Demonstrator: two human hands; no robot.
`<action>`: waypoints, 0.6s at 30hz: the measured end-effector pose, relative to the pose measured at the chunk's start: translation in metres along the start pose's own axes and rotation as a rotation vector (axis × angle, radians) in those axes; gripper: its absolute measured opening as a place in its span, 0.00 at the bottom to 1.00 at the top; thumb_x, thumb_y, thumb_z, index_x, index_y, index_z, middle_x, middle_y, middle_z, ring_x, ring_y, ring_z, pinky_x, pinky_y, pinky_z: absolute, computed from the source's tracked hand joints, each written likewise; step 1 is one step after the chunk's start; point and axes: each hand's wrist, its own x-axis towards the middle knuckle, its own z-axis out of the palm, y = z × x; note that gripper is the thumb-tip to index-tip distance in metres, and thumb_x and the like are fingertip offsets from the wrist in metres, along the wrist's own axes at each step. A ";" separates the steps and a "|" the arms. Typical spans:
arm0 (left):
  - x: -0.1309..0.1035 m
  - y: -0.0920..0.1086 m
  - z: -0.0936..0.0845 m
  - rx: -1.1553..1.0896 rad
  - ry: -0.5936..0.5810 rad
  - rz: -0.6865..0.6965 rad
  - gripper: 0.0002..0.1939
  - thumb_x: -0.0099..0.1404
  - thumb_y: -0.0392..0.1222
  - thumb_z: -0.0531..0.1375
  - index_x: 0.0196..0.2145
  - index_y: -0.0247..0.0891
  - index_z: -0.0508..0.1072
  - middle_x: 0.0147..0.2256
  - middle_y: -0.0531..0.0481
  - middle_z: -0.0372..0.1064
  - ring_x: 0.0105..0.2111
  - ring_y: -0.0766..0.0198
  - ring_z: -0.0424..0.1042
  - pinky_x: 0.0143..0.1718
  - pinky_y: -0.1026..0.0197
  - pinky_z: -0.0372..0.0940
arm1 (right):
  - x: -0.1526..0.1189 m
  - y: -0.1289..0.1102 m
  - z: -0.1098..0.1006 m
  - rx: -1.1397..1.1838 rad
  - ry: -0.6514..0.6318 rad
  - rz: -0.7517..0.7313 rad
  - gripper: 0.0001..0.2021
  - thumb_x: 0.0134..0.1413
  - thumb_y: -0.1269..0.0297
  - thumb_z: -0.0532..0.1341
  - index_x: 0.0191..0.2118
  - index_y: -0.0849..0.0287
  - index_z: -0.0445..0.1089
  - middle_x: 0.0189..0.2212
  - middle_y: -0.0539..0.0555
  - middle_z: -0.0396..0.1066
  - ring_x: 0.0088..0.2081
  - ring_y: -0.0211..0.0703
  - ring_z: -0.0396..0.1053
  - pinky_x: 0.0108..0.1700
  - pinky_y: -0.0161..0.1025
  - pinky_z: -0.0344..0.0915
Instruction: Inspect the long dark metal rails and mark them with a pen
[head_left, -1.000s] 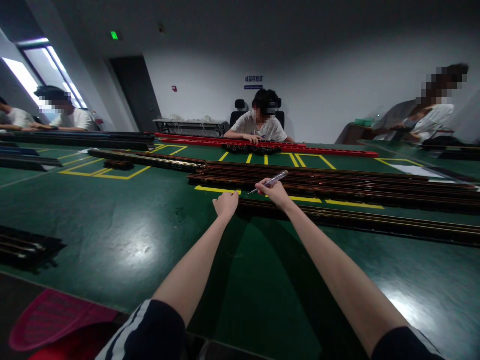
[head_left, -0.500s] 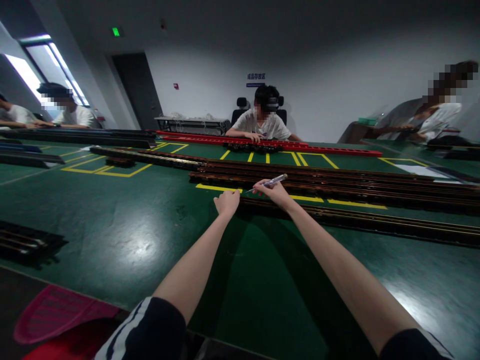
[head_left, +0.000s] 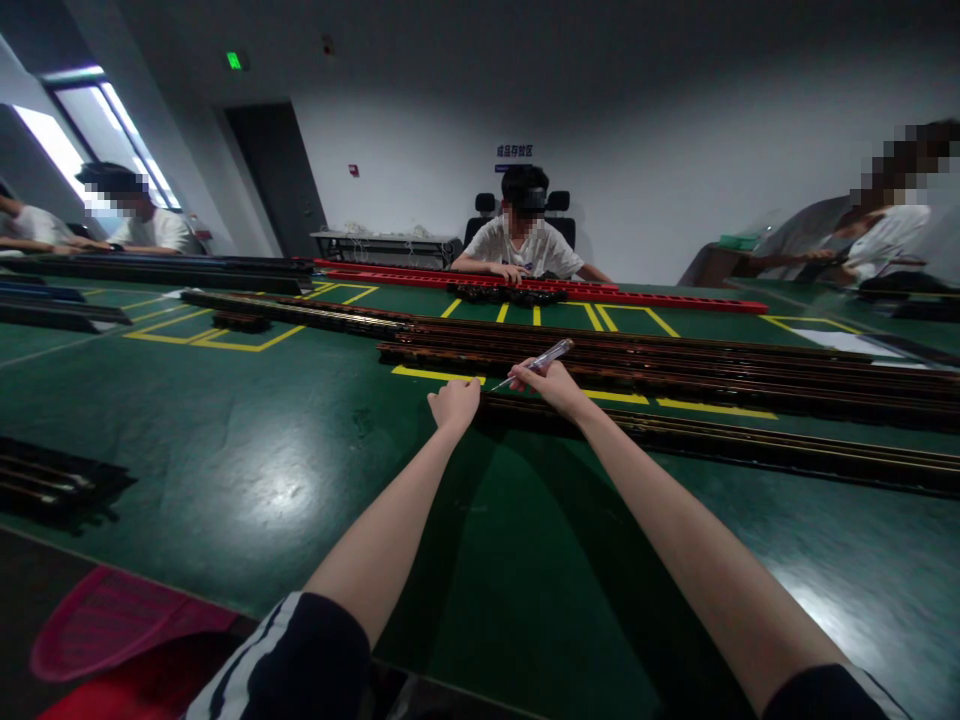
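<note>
Evidently little has shifted over the last second: the screwdriver [head_left: 551, 355], at the centre of the frame, tilts slightly more steeply than half a second ago, its handle end raised, while the left hand [head_left: 456, 403] stays at the left end of the near dark strip [head_left: 750, 443]. In my judgement, this points to a small adjustment of angle with the work kept at one spot. The right hand [head_left: 546, 384] has its grip clamped on the screwdriver, whose shaft slants down and left toward the left hand; contact between tip and strip cannot be confirmed. The left hand's fingers are turned from view, so whether its grip is clamped on the strip cannot be told. The near strip runs from the centre to the right edge of the frame. Just behind it, a stack of dark strips [head_left: 675, 365] limits movement toward the top, with yellow tape [head_left: 439, 376] between them. Bare worktop [head_left: 255, 430] extends left of the left hand as far as a dark bundle [head_left: 60, 480] at the left edge, and lies open between the forearms at lower centre.
</note>
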 end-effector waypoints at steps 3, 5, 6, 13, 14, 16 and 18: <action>0.000 0.000 0.001 0.005 0.009 -0.003 0.24 0.66 0.48 0.44 0.34 0.40 0.78 0.44 0.42 0.76 0.46 0.51 0.73 0.52 0.50 0.58 | 0.000 0.000 0.000 0.009 0.003 0.007 0.18 0.42 0.48 0.67 0.28 0.60 0.72 0.23 0.53 0.74 0.26 0.38 0.69 0.33 0.38 0.66; 0.000 0.000 0.001 0.007 0.006 -0.002 0.24 0.66 0.48 0.44 0.34 0.40 0.78 0.44 0.43 0.76 0.47 0.51 0.72 0.52 0.51 0.58 | 0.001 0.001 0.001 0.022 0.000 0.008 0.17 0.41 0.49 0.67 0.28 0.61 0.72 0.23 0.53 0.75 0.26 0.38 0.69 0.34 0.38 0.67; 0.001 0.000 0.001 0.007 0.004 -0.001 0.24 0.67 0.48 0.43 0.33 0.40 0.78 0.44 0.43 0.76 0.47 0.51 0.72 0.52 0.51 0.58 | 0.001 0.001 0.001 0.024 -0.004 0.010 0.17 0.41 0.50 0.68 0.28 0.61 0.73 0.23 0.53 0.75 0.26 0.38 0.69 0.34 0.39 0.67; 0.001 -0.001 0.002 -0.007 -0.009 0.005 0.24 0.67 0.48 0.43 0.31 0.40 0.77 0.42 0.43 0.77 0.44 0.52 0.73 0.53 0.50 0.58 | 0.003 0.003 0.001 0.018 -0.034 0.030 0.15 0.41 0.52 0.68 0.28 0.61 0.74 0.24 0.54 0.75 0.27 0.39 0.70 0.35 0.39 0.68; 0.001 -0.001 0.002 -0.007 -0.011 0.004 0.24 0.67 0.47 0.43 0.31 0.39 0.77 0.42 0.43 0.77 0.44 0.52 0.73 0.53 0.50 0.58 | 0.003 0.003 0.001 0.020 -0.036 0.028 0.15 0.41 0.52 0.68 0.28 0.61 0.74 0.24 0.54 0.76 0.27 0.39 0.70 0.35 0.39 0.68; 0.001 -0.001 0.001 -0.007 -0.015 0.004 0.24 0.67 0.47 0.43 0.31 0.39 0.77 0.42 0.42 0.77 0.44 0.52 0.73 0.52 0.50 0.58 | 0.002 0.001 0.000 0.022 -0.053 0.019 0.15 0.42 0.52 0.68 0.28 0.61 0.74 0.24 0.54 0.76 0.27 0.39 0.70 0.36 0.39 0.67; 0.000 -0.001 0.000 -0.007 -0.019 0.008 0.24 0.67 0.47 0.43 0.31 0.38 0.77 0.42 0.42 0.76 0.44 0.52 0.73 0.52 0.50 0.58 | 0.002 0.000 0.000 0.025 -0.082 0.007 0.15 0.42 0.52 0.68 0.29 0.61 0.75 0.25 0.54 0.76 0.28 0.39 0.70 0.36 0.39 0.68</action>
